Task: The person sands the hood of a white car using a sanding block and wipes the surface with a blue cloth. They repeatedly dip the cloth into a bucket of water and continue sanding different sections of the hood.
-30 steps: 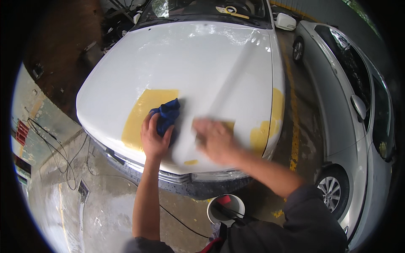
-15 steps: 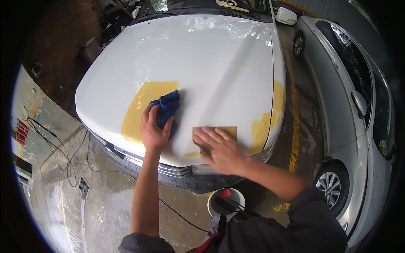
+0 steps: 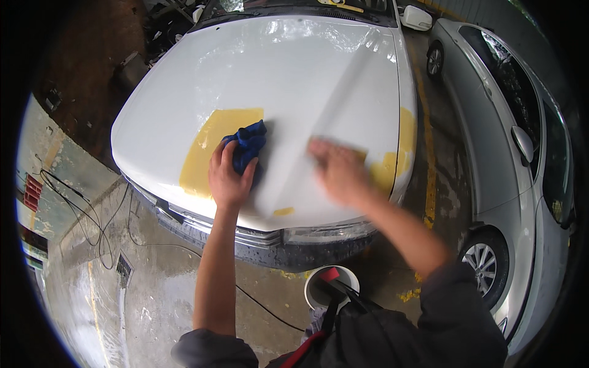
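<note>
Crumpled blue microfibre cloth (image 3: 248,146) lying on the glossy white car bonnet (image 3: 294,80), at the right edge of a large yellow reflected patch (image 3: 208,150). Left hand (image 3: 228,178) pressed flat onto the cloth's near end, fingers laid over it and thumb out to the right, so only the far half of the cloth showing beyond the fingertips. Right hand (image 3: 337,172) open, palm down on the bare bonnet to the right of the cloth, fingers spread, blurred by motion; well apart from the cloth, not touching it. Smaller yellow patches (image 3: 392,162) just beyond the right hand near the bonnet's right edge.

Silver-grey car (image 3: 515,159) parked alongside on the right, front wheel (image 3: 485,264) near the right forearm. White round bucket with a red object inside (image 3: 325,285) on the wet concrete floor (image 3: 141,294) below the bumper, black cable (image 3: 86,214) trailing across the floor on the left beside a small drain grate (image 3: 123,268).

Compared with half a second ago: cloth and left hand in much the same spot at the yellow patch's edge; right hand shifted up the bonnet, away from the front edge, and now more blurred. Compared with a second ago: left hand and cloth pushed slightly farther up the panel.
</note>
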